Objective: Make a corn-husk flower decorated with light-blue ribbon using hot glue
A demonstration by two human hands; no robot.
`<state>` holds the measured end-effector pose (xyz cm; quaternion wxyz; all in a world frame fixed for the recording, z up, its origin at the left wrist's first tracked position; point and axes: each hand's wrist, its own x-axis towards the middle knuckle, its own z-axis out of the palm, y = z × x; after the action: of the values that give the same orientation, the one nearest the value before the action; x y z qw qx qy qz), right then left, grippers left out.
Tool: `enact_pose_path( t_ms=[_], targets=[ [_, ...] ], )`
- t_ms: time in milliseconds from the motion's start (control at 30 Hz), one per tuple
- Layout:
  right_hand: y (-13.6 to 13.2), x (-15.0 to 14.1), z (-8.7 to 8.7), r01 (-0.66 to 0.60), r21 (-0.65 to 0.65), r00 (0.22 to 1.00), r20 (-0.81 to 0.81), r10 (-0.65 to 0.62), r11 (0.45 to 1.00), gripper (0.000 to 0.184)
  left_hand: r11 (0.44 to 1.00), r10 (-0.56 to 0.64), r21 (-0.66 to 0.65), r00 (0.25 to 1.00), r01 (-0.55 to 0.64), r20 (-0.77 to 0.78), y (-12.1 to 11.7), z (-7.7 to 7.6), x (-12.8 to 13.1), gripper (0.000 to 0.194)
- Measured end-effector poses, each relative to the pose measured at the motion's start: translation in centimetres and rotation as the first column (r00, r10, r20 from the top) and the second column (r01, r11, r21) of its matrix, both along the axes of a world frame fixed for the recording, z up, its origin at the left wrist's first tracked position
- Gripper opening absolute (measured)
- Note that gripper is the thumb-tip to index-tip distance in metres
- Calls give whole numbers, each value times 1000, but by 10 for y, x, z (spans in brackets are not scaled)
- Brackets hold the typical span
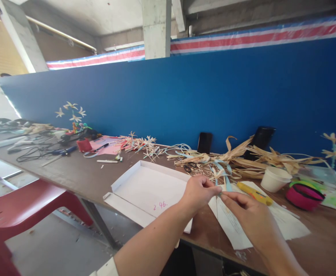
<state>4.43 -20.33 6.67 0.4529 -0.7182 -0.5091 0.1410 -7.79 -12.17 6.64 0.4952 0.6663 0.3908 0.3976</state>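
My left hand and my right hand meet over the front of the table, thumbs and fingers pinched together. Between them is the thin stem of a small pale husk flower, its narrow petals pointing up just above my fingertips. Fingers cover most of the stem. Behind it curls a light blue ribbon; I cannot tell whether it is joined to the flower. White paper sheets lie below my hands. A yellow cutter knife rests on them, beyond my right hand.
To the left lies an open white cardboard box lid. Dried husks, a white paper cup and a pink round pouch sit to the right. Two phones, one a black phone, lean on the blue partition. A red chair stands left.
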Motion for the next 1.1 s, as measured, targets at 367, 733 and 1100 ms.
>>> enact_pose_path(
  t_ms=[367, 733, 1100],
  targets=[
    [0, -4, 8, 97, -107, 995, 42, -92, 990, 37, 995, -15, 99, 1000, 16, -11, -1, 3, 0, 22],
    [0, -13, 7, 117, -105, 992, 65, -110, 988, 36, 976, 27, 216, 996, -9, -82, -4, 4, -1, 21],
    [9, -20, 7, 161, -103, 986, 60, -155, 982, 40, 975, 111, 201, 993, -100, -43, -3, 5, 1, 20]
  ],
)
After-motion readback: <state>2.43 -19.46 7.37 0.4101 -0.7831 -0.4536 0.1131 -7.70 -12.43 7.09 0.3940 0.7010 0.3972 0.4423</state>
